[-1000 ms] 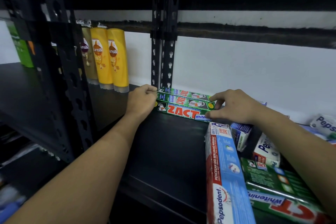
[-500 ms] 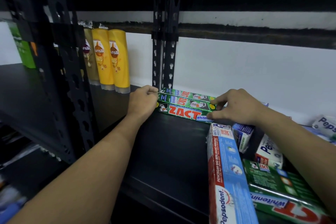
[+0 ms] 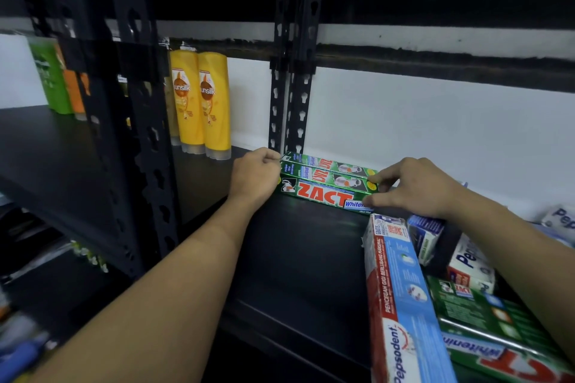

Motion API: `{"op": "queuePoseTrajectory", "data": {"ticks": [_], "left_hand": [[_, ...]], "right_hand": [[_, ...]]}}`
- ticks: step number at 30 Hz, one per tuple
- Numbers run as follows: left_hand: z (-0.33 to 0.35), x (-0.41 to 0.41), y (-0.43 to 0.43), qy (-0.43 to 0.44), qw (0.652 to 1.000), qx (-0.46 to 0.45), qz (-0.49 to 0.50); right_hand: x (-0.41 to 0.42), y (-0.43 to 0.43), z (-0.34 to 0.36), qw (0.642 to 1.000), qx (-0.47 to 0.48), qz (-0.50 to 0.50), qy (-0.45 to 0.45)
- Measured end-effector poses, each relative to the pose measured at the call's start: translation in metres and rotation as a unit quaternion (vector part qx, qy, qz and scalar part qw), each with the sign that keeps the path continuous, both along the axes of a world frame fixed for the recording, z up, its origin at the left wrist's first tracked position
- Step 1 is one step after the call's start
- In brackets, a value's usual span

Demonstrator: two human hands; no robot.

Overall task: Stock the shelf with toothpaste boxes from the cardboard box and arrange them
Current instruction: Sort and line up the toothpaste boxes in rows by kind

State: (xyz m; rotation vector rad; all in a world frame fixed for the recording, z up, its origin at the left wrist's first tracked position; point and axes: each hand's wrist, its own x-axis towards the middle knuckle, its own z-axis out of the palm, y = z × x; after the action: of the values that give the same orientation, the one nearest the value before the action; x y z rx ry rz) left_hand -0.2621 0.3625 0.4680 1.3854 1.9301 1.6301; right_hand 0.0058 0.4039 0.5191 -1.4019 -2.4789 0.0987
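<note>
Three green Zact toothpaste boxes (image 3: 323,193) lie side by side at the back of the black shelf (image 3: 295,258), close to the white wall. My left hand (image 3: 253,177) is curled into a fist and presses against their left ends. My right hand (image 3: 417,188) pinches the right ends, index finger on the middle box and thumb on the front one. A long blue and red Pepsodent box (image 3: 401,298) lies at the lower right, beside another green Zact box (image 3: 497,342) and a white Pepsodent box (image 3: 469,261). No cardboard box is in view.
Yellow Sunsilk bottles (image 3: 202,102) stand on the neighbouring shelf to the left, with green and orange bottles (image 3: 49,78) further left. A black slotted post (image 3: 292,87) rises just behind the Zact boxes, and another post (image 3: 137,134) stands at the front left.
Both hands stay on the ends of the Zact boxes. The boxes have hardly moved.
</note>
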Motion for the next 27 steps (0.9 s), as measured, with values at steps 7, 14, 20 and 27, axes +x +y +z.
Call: {"op": "queuePoseTrajectory", "data": {"ticks": [7,14,20,27], "left_hand": [[0.001,0.002,-0.002,0.03,1.0,-0.005,0.007],[0.004,0.011,-0.016,0.09,0.995,0.033,0.039],[0.02,0.036,-0.058,0.166,0.981,0.096,0.023],[0.042,0.11,-0.148,0.12,0.98,0.008,-0.161]], "right_hand": [[-0.001,-0.008,0.011,0.997,-0.009,0.016,-0.078],[0.042,-0.07,0.057,0.998,0.038,0.012,-0.046],[0.112,-0.167,0.047,0.997,0.076,0.008,0.023],[0.158,-0.225,-0.002,0.996,0.089,0.004,-0.003]]}}
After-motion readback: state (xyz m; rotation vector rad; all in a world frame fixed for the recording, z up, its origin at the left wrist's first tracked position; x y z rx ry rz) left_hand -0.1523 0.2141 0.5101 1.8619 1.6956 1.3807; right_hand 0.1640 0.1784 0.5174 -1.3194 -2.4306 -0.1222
